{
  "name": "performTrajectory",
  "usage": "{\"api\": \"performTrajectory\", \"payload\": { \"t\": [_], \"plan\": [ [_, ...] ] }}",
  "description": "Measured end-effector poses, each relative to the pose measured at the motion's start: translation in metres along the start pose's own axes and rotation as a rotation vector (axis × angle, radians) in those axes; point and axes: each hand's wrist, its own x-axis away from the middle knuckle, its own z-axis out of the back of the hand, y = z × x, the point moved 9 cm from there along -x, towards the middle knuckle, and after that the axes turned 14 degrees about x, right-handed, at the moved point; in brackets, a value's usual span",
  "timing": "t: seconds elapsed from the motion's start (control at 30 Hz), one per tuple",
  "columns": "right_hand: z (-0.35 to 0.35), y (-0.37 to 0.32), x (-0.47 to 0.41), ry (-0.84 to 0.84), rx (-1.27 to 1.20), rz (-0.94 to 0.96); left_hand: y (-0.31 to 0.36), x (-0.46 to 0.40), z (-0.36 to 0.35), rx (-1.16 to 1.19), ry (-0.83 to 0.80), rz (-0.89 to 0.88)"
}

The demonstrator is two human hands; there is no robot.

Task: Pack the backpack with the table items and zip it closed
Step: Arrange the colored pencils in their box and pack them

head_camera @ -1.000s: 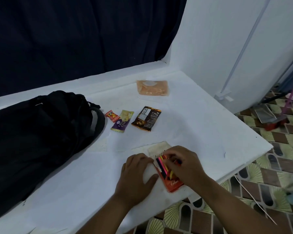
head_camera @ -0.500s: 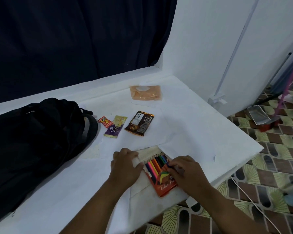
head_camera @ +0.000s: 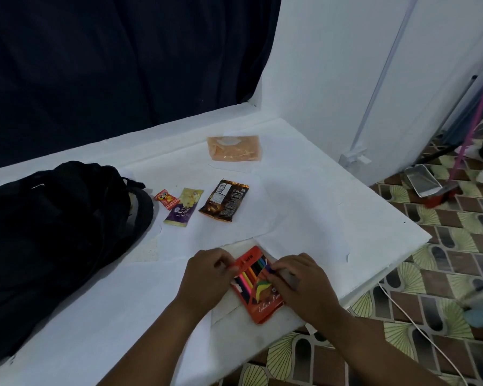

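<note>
A makeshift recording corner set up in a home. A white-covered table (head_camera: 304, 190) fills the centre, backed at 12 o'clock by a dark blue curtain (head_camera: 123, 57) and at 1 o'clock by a plain white panel (head_camera: 332, 65). Patterned floor tiles (head_camera: 457, 246) lie at 3 to 5 o'clock, where a dustpan (head_camera: 423, 181) and a pink-handled broom (head_camera: 474, 118) stand.

White table (head_camera: 304, 207) runs from lower left to right of frame. Lying on it: black backpack (head_camera: 53, 232) at left; small red sachet (head_camera: 165, 199), purple-and-yellow wrapper (head_camera: 183, 207) and brown packet (head_camera: 224, 204) at centre; orange pouch (head_camera: 234, 148) above centre; orange coloured-pencil box (head_camera: 258, 285) at lower centre.
</note>
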Motion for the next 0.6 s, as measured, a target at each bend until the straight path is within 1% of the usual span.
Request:
{"api": "performTrajectory", "payload": {
  "t": [0.1, 0.33, 0.4, 0.6],
  "plan": [
    [-0.002, 0.0, -0.001, -0.02, 0.016, -0.007, -0.002, -0.001, 0.0, 0.105, -0.026, 0.109],
    [-0.003, 0.003, -0.001, -0.031, -0.005, -0.043, -0.003, 0.002, -0.014, 0.269, -0.262, 0.38],
    [-0.003, 0.003, -0.001, -0.026, 0.004, -0.047, -0.007, 0.008, -0.017, 0.31, -0.279, 0.453],
    [-0.003, -0.002, -0.002, -0.064, 0.061, -0.04, 0.0, 0.014, -0.013, 0.421, -0.311, 0.491]
  ]
}}
